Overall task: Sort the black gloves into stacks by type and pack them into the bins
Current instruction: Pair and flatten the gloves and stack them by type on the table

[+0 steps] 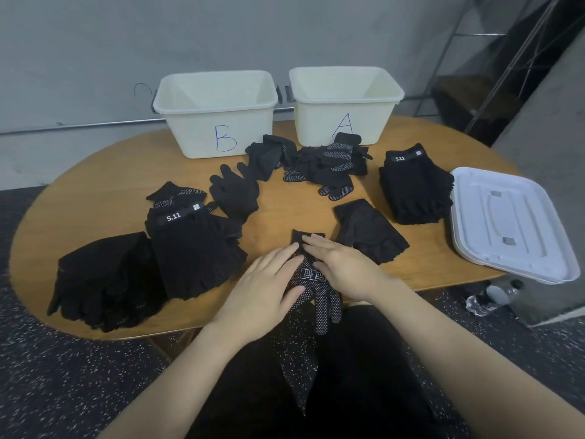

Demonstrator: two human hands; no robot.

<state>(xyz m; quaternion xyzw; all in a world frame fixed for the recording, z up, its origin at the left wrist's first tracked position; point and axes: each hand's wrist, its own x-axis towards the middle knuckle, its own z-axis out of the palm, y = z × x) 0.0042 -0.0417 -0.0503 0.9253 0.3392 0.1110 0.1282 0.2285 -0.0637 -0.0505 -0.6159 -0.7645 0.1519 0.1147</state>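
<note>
Wooden table (285, 213): we see an oval top carrying every glove and both bins.
Head view, our hands: our left hand (266, 286) and right hand (342, 264) lie flat with straight fingers, pressing a dotted glove (319, 296) at the near edge; neither hand curls round anything.
Dotted glove: it lies under both palms, its fingers hanging over the table's near edge.
Bins: bin B (218, 115) and bin A (345, 106) stand side by side at the far edge.
Sorted stacks: a 5.11 stack (196, 248) and a plain stack (104, 280) sit to our left, another 5.11 stack (414, 188) to our right.
Unsorted gloves: a loose heap (326, 163) lies before the bins, and a fingerless glove (370, 232) just right of our hands.
White lid (506, 223): it rests at the table's right end.
</note>
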